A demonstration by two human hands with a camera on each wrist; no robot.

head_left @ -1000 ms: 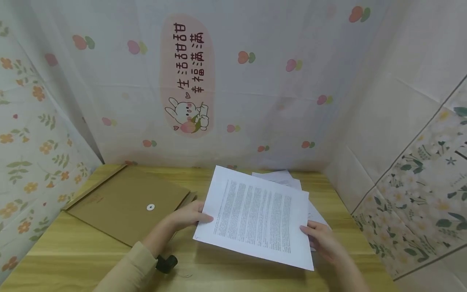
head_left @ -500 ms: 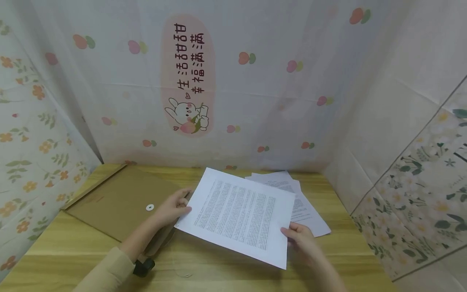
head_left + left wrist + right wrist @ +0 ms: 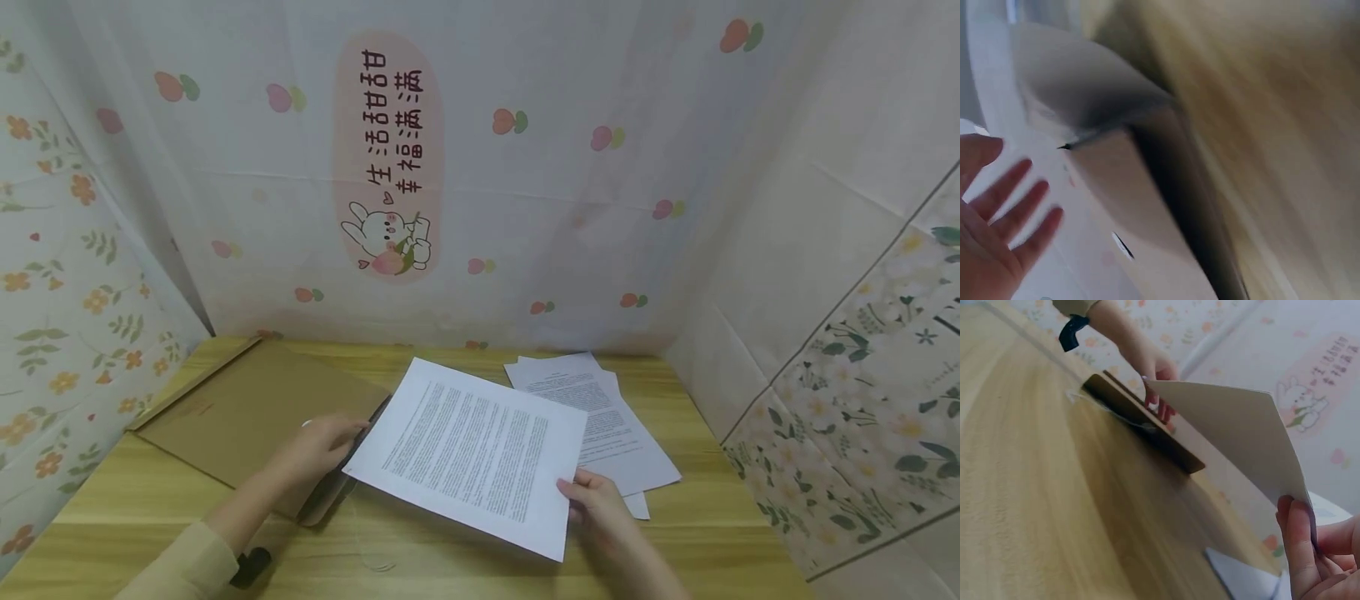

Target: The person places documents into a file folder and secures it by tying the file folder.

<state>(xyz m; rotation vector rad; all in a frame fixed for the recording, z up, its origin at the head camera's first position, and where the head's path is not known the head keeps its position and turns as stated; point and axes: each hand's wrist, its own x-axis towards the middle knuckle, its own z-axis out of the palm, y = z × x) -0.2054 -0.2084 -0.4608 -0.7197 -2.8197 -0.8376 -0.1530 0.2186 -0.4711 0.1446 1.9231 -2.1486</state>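
Observation:
My right hand (image 3: pixel 600 510) pinches a printed paper sheet (image 3: pixel 468 458) by its right edge, thumb on top and fingers beneath, as the right wrist view shows. The sheet is tilted above the table, its left corner close to the envelope's mouth. On the left lies a brown kraft document envelope (image 3: pixel 247 408) with a white round button (image 3: pixel 1122 245). Its opening gapes in the left wrist view, the flap (image 3: pixel 1085 75) bent away. My left hand (image 3: pixel 318 450) is over the envelope's opening edge, off the sheet. Its fingers (image 3: pixel 1038 240) are extended and spread beside the envelope.
More printed sheets (image 3: pixel 622 442) lie overlapping on the wooden table (image 3: pixel 712 542) at the back right. A thin string (image 3: pixel 367 554) trails from the envelope toward the front. Patterned cloth hangs (image 3: pixel 555 208) behind and at both sides.
The sheet has moved left and slightly toward me in my right hand. My left hand has let go of its left edge and moved left to the envelope's opening.

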